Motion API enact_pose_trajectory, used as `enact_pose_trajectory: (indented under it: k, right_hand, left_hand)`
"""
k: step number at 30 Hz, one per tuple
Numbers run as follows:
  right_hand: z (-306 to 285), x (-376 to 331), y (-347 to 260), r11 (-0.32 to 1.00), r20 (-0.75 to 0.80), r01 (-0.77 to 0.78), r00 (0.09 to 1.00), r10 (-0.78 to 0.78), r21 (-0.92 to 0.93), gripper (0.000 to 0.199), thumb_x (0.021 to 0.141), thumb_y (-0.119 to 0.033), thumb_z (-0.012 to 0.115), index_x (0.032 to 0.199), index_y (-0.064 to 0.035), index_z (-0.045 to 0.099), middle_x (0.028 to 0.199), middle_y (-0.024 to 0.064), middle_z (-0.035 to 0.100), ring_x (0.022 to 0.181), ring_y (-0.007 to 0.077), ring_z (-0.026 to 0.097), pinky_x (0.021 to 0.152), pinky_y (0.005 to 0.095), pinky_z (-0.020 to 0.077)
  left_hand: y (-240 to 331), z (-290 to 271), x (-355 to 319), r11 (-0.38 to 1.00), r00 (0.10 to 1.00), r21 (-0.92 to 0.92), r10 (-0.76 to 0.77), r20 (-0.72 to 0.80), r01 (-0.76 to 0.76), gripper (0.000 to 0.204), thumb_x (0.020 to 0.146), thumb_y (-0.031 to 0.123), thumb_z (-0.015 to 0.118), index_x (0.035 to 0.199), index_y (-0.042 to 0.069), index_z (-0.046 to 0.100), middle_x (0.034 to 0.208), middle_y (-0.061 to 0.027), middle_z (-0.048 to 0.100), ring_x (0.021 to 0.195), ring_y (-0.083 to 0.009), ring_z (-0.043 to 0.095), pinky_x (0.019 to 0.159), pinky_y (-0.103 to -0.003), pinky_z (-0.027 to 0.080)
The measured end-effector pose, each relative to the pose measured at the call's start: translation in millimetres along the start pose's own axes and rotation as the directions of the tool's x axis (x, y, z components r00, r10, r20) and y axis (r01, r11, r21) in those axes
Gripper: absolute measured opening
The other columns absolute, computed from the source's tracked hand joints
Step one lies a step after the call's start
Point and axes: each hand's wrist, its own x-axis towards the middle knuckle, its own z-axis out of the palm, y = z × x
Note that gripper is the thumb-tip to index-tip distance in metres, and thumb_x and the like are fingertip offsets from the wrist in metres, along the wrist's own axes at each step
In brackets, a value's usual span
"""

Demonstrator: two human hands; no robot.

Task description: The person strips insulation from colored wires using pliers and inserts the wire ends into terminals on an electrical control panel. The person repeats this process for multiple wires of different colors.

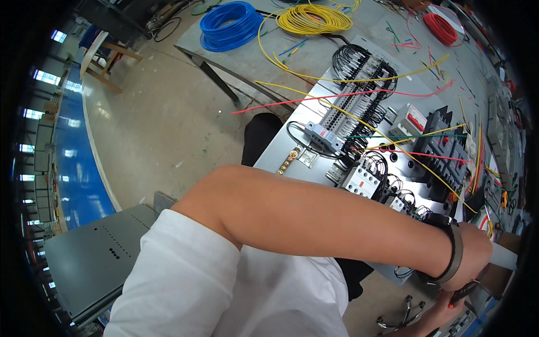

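Note:
My left arm crosses the picture from the white sleeve at lower left to the far right. My left hand (pixel 476 251), with a dark band on its wrist, is closed around a white tube-like piece (pixel 504 257) at the right end of a grey mounting panel (pixel 292 143). Just below it my right hand (pixel 439 316) comes up from the lower edge and grips a small red-and-black tool (pixel 464 292). The panel carries white contactors (pixel 362 180), black breakers (pixel 443 147) and terminal blocks (pixel 351 106). Loose yellow (pixel 393 140), red and green wires run across them.
A blue wire coil (pixel 230 25), a yellow coil (pixel 311 19) and a red coil (pixel 441 28) lie on the grey table behind the panel, among wire offcuts. A grey metal cabinet (pixel 92 261) lies at lower left. A wooden stool (pixel 104 56) stands on the concrete floor.

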Motion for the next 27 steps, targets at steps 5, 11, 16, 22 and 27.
enact_pose_trajectory:
  k: [5, 11, 16, 22, 27]
  right_hand:
    - [-15, 6, 8, 0.994, 0.077, -0.109, 0.991, 0.11, -0.021, 0.032, 0.104, -0.023, 0.069, 0.114, 0.0069, 0.061, 0.099, 0.0078, 0.063, 0.09, 0.0144, 0.057, 0.078, 0.0309, 0.0439]
    - [10, -2, -32, 0.992, 0.05, -0.126, 0.991, 0.126, 0.001, 0.026, 0.107, -0.027, 0.066, 0.102, -0.0015, 0.061, 0.078, -0.0014, 0.054, 0.068, 0.0062, 0.044, 0.06, 0.0259, 0.0299]
    - [17, 0, -26, 0.993, 0.019, -0.113, 0.993, 0.113, -0.029, 0.027, 0.106, -0.029, 0.067, 0.105, -0.0017, 0.064, 0.073, -0.0021, 0.053, 0.064, 0.0045, 0.041, 0.057, 0.0238, 0.0267]
    - [9, 12, -12, 0.949, 0.039, -0.272, 0.962, 0.27, 0.158, 0.024, 0.105, -0.027, 0.069, 0.108, -0.0032, 0.064, 0.068, -0.0041, 0.045, 0.057, 0.0045, 0.038, 0.052, 0.025, 0.0258]
    - [-6, 36, 26, 0.9, 0.022, -0.356, 0.932, 0.362, 0.25, 0.021, 0.104, -0.027, 0.07, 0.098, -0.009, 0.06, 0.064, -0.0074, 0.038, 0.049, 0.0023, 0.032, 0.044, 0.0239, 0.0222]
  left_hand:
    - [-2, 1, 0, 0.999, 0.999, 0.002, -0.041, -0.02, 0.041, 0.02, 0.071, 0.018, 0.08, 0.084, 0.003, 0.082, 0.084, -0.0172, 0.077, 0.091, -0.0334, 0.077, 0.078, -0.04, 0.061]
    - [-10, -5, 9, 0.987, 0.961, -0.137, -0.044, 0.272, 0.084, 0.014, 0.073, 0.012, 0.076, 0.073, -0.001, 0.078, 0.075, -0.0217, 0.073, 0.077, -0.0374, 0.075, 0.072, -0.045, 0.06]
    - [-33, 14, 23, 0.955, 0.943, -0.284, 0.013, 0.333, 0.088, 0.014, 0.075, 0.014, 0.077, 0.076, 0.0, 0.081, 0.07, -0.0178, 0.072, 0.073, -0.033, 0.074, 0.07, -0.043, 0.058]
    - [-43, 3, -12, 0.921, 0.921, -0.333, -0.061, 0.384, 0.2, 0.019, 0.082, 0.014, 0.075, 0.077, -0.004, 0.078, 0.075, -0.0156, 0.076, 0.069, -0.0276, 0.075, 0.067, -0.04, 0.059]
    - [-52, -14, -40, 0.805, 0.777, -0.368, -0.173, 0.605, 0.466, 0.025, 0.096, 0.006, 0.056, 0.101, -0.011, 0.075, 0.087, -0.0159, 0.08, 0.071, -0.0228, 0.078, 0.065, -0.034, 0.063]
